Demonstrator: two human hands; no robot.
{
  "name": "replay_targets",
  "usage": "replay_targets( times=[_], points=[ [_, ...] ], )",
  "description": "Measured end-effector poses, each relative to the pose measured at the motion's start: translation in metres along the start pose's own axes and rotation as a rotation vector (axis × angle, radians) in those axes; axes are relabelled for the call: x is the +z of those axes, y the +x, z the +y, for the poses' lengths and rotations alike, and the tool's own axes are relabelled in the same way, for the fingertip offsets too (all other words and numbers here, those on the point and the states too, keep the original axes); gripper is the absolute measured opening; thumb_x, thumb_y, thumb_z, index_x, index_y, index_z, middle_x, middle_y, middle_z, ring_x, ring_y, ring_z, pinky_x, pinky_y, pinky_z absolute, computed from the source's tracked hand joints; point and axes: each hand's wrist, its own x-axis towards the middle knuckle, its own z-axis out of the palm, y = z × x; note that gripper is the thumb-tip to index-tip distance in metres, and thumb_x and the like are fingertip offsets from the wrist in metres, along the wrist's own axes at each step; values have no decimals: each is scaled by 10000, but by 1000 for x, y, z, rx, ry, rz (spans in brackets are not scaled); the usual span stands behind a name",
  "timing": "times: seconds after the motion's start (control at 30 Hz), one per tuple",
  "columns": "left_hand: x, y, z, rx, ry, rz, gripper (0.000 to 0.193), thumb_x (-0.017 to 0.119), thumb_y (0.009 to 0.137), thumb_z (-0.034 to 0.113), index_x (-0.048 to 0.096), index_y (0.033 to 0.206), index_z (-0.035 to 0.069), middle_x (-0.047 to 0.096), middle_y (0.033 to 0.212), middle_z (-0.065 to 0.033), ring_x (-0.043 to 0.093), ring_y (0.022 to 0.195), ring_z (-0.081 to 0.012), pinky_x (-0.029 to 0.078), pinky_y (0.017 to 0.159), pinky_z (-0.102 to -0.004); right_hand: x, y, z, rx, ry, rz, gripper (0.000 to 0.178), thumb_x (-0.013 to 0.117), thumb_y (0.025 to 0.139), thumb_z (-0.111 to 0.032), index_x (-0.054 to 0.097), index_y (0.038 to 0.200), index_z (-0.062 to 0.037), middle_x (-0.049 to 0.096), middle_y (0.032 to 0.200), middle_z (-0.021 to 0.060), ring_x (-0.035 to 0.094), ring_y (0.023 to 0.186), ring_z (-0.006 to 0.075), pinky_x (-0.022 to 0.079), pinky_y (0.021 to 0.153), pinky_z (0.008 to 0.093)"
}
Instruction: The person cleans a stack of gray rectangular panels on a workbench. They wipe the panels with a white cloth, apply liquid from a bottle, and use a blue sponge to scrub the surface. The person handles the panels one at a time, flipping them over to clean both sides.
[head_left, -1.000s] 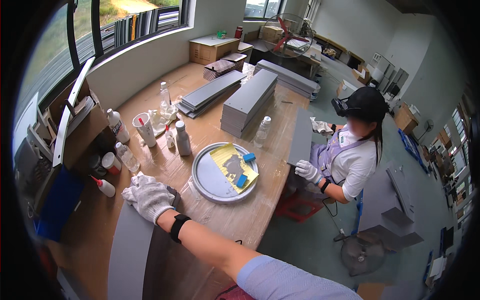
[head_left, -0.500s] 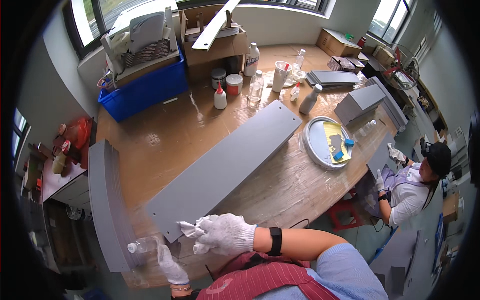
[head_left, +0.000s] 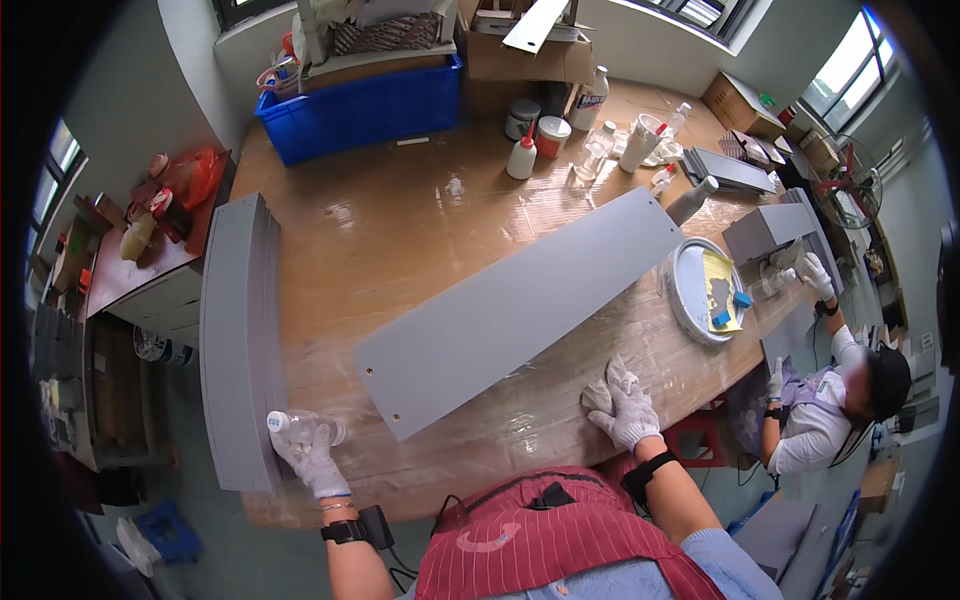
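Note:
My left hand (head_left: 312, 465), in a white knit glove, is closed around a clear plastic bottle (head_left: 318, 429) with a white cap. The bottle is tipped on its side, its cap beside the stack of grey panels (head_left: 240, 340) at the table's left edge. Over the near table edge, my gloved right hand (head_left: 632, 418) holds a crumpled white cloth (head_left: 612, 382) against the tabletop. Between and beyond my hands lies a long grey panel (head_left: 520, 315) with small holes at its ends; neither hand touches it.
A round lid (head_left: 690, 300) carries yellow paper and blue blocks. Behind it stand several bottles, a squeeze bottle (head_left: 521, 158) and jars. A blue bin (head_left: 365, 115) sits at the back left. At the right, a co-worker (head_left: 825, 410) reaches toward a clear bottle (head_left: 778, 282) beside grey panels.
My right hand has moved right with the cloth, away from the panel's near end. My left hand has closed on the bottle. The view has shifted, and the co-worker's arm now reaches out.

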Motion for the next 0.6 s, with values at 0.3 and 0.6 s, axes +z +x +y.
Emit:
replay_targets(
  times=[0.3,0.6],
  points=[
    [37,-17,74,-163,-12,-35,606,734,764,-117,507,1286,93,574,936,0,585,768,-105,523,646,-270,9,19,19,26,58,142,744,769,799,-436,544,1466,-193,581,1408,146,568,1226,382,482,1022,470],
    [86,-87,244,467,1171,-564,610,780,657,114,578,1231,67,677,1054,-120,689,983,-317,562,870,-405,29,46,55,-84,275,185,501,701,856,-321,601,1327,-182,632,1162,163,582,1108,404,503,941,515]
  ],
)
